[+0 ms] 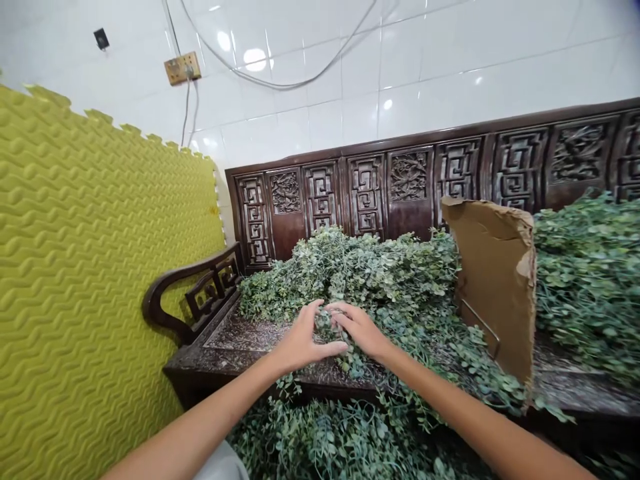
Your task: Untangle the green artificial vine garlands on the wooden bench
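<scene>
Where the two hands meet above the stone-inset seat of a carved dark-wood settee (240,333), a sprig of leafy green vine (327,327) sits between them. The left hand (303,337) and right hand (360,328) are half closed around it, though I cannot tell how firm either grip is. Plenty of foliage remains in loose heaps: a mound (350,273) at 12 o'clock, another (590,287) at 3 o'clock behind a torn cardboard sheet (493,287), and a third (330,433) at 6 o'clock. No pile looks sorted or bundled. A yellow-green foam mat (85,267) stands at 9 o'clock, and no label or writing is legible.
</scene>
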Demonstrator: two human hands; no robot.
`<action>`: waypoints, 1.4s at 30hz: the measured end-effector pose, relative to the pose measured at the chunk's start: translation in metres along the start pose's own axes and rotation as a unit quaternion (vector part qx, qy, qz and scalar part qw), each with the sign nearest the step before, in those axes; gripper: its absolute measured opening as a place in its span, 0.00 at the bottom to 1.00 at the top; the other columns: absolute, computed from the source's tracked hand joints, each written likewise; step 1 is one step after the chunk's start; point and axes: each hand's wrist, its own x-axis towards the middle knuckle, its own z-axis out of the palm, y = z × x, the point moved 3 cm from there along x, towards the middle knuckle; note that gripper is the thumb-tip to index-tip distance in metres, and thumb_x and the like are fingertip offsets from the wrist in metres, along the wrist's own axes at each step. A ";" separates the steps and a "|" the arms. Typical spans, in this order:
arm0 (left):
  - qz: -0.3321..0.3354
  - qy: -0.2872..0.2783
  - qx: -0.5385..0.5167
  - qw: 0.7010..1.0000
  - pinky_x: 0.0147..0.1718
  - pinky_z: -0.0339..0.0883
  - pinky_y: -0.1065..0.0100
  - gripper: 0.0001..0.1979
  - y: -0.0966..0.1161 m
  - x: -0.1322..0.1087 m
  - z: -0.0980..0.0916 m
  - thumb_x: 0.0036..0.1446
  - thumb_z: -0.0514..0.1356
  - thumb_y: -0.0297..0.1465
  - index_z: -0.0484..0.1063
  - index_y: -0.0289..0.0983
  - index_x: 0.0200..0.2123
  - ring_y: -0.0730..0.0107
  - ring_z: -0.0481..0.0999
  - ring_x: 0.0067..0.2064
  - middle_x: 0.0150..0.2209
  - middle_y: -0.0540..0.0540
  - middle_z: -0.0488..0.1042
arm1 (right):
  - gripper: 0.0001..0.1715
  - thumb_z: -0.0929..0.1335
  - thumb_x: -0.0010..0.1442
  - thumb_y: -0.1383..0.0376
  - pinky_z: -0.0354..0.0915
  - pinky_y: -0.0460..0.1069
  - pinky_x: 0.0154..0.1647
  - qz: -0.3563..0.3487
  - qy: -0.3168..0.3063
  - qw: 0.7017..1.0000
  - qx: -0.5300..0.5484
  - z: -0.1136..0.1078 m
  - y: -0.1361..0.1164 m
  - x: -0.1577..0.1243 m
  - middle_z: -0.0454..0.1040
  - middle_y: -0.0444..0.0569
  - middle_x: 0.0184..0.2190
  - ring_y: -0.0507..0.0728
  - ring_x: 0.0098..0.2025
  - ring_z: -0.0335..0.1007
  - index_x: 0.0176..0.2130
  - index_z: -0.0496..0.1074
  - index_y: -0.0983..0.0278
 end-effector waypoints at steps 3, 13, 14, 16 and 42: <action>-0.010 -0.016 -0.012 1.000 0.51 0.65 0.57 0.42 0.005 0.003 0.005 0.50 0.62 0.54 0.56 0.40 0.62 0.54 0.68 0.55 0.59 0.38 0.64 | 0.17 0.58 0.64 0.59 0.64 0.48 0.37 -0.017 -0.017 0.999 -0.030 0.004 -0.005 -0.006 0.72 0.46 0.29 0.55 0.33 0.67 0.37 0.72 0.64; -0.014 0.030 -0.012 0.999 0.36 0.62 0.68 0.23 0.009 0.013 0.001 0.54 0.61 0.49 0.75 0.36 0.42 0.65 0.71 0.36 0.36 0.48 0.76 | 0.21 0.58 0.66 0.58 0.49 0.47 0.30 0.064 0.042 0.980 -0.186 -0.004 -0.003 -0.016 0.69 0.46 0.24 0.54 0.28 0.60 0.25 0.68 0.62; -0.004 0.034 -0.009 0.999 0.34 0.61 0.69 0.20 0.011 0.013 -0.002 0.56 0.59 0.47 0.75 0.36 0.38 0.67 0.70 0.34 0.34 0.49 0.75 | 0.23 0.58 0.66 0.57 0.49 0.47 0.30 0.071 0.041 0.978 -0.190 -0.005 -0.002 -0.016 0.69 0.46 0.23 0.54 0.28 0.60 0.25 0.68 0.62; 0.007 0.043 -0.008 0.999 0.33 0.59 0.70 0.18 0.013 0.013 -0.009 0.59 0.57 0.45 0.75 0.36 0.34 0.68 0.69 0.33 0.30 0.51 0.73 | 0.25 0.58 0.67 0.55 0.51 0.47 0.31 0.075 0.027 0.979 -0.186 -0.007 -0.002 -0.015 0.71 0.46 0.24 0.55 0.29 0.63 0.25 0.70 0.62; -0.022 -0.073 0.068 0.995 0.61 0.52 0.49 0.45 -0.032 -0.010 -0.011 0.50 0.65 0.49 0.51 0.36 0.64 0.47 0.56 0.64 0.63 0.33 0.57 | 0.18 0.67 0.55 0.56 0.49 0.45 0.25 0.048 -0.056 0.993 -0.092 -0.005 0.013 -0.005 0.63 0.40 0.16 0.50 0.22 0.54 0.28 0.79 0.67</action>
